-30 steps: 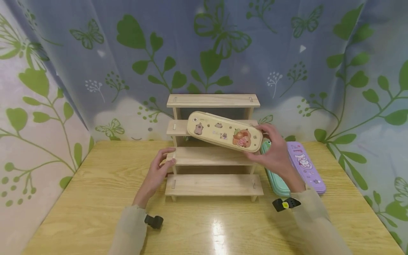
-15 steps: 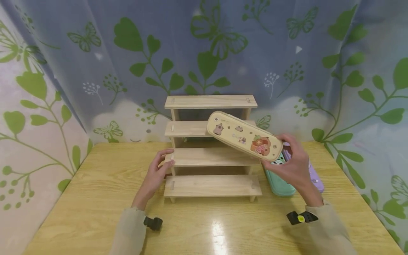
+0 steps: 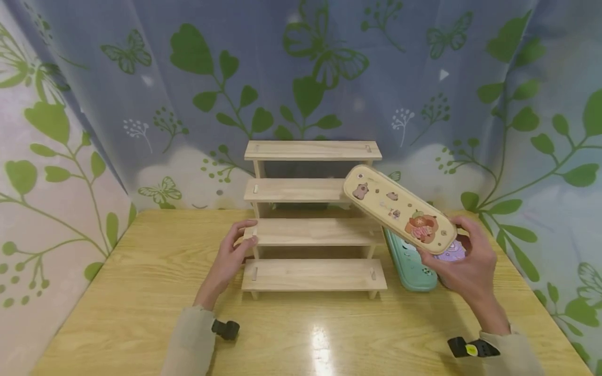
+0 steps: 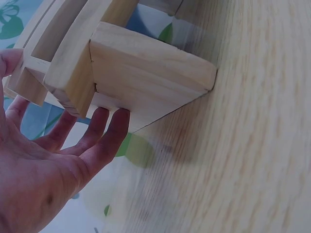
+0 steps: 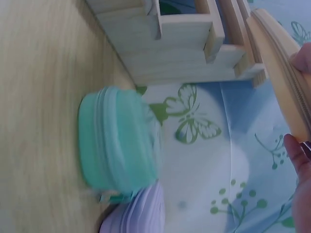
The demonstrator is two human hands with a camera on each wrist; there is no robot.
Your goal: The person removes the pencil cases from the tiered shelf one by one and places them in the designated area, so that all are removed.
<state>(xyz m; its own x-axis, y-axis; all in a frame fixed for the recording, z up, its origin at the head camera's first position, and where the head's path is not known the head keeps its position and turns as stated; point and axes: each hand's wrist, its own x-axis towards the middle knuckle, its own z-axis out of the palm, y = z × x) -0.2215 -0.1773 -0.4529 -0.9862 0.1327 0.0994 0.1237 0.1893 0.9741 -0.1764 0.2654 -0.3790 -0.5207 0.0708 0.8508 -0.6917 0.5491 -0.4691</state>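
While your right hand (image 3: 470,266) grips the yellow pencil case (image 3: 398,208) by its near end, the case hangs tilted in the air to the right of the wooden stepped shelf (image 3: 312,209), its far end raised towards the second tier and its printed lid facing you. Your fingers (image 3: 475,230) are curled round that lower end with the thumb underneath, a hold at one end that leaves the long body free, likely so it can be swung and laid flat. From the right wrist view you see only the case's zipped edge (image 5: 279,73) against your fingertips.

Directly below it, the mint green pencil case (image 3: 410,261) lies on the worktop (image 3: 301,334) just beside the shelf's right leg, and the purple pencil case (image 3: 452,250) lies touching it on the outer side, mostly hidden by your hand.

Your left hand (image 3: 230,258) rests at the shelf's left edge, thumb on the third tier and fingers (image 4: 104,131) straight against the side panel; it seems to be steadying the light frame so it does not slide. All four tiers are bare. A leaf-and-butterfly curtain (image 3: 301,78) hangs behind.
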